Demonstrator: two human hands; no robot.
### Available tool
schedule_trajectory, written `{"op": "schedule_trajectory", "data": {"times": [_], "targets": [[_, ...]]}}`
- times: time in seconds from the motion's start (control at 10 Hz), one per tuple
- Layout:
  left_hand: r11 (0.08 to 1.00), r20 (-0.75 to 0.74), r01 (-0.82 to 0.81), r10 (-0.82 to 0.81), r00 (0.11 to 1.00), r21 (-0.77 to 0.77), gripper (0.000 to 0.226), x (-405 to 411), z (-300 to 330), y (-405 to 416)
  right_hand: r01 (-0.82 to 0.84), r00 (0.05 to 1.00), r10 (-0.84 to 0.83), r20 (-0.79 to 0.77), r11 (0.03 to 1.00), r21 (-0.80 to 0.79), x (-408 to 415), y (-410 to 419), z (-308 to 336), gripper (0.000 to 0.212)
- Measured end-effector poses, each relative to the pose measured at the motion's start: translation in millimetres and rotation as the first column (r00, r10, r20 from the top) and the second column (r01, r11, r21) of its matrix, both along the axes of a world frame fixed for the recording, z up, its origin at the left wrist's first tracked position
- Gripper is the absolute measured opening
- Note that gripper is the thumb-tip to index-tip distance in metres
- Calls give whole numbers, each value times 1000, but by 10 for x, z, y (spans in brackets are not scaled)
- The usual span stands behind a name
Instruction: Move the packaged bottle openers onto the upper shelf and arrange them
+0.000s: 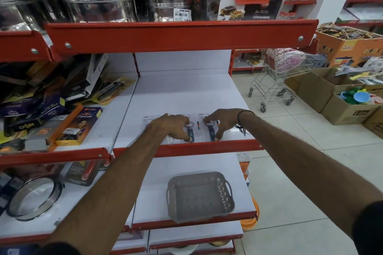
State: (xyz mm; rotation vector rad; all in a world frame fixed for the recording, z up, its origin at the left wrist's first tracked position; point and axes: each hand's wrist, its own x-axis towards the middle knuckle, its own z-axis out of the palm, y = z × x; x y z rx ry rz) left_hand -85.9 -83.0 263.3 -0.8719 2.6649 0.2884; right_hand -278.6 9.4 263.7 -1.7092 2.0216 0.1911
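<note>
Packaged bottle openers with blue handles on white cards lie flat in a row near the front edge of the white upper shelf. My left hand rests on the left and middle packages, with a fingertip on the blue handle of the middle opener. My right hand pinches the rightmost package, thumb at its lower end and fingers at its top. The leftmost card is mostly hidden under my left hand.
A grey plastic basket sits empty on the shelf below. Boxed goods crowd the shelf section to the left. Glass containers fill the shelf above. A shopping trolley and cardboard boxes stand on the tiled floor at right.
</note>
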Motion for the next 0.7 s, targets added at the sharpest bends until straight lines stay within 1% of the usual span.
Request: {"op": "schedule_trajectory", "data": {"times": [0.3, 0.6, 0.7], "targets": [[1000, 16, -2, 3, 1000, -26, 70, -23, -17, 17, -9, 1000, 9, -4, 1000, 0, 34, -11, 4, 87], [999, 40, -18, 19, 999, -29, 76, -25, 19, 48, 1, 1000, 0, -27, 1000, 18, 106, 5, 39, 88], [999, -47, -32, 30, 998, -43, 75, 31, 6, 108, 32, 998, -28, 49, 996, -89, 186, 71, 131, 84]]}}
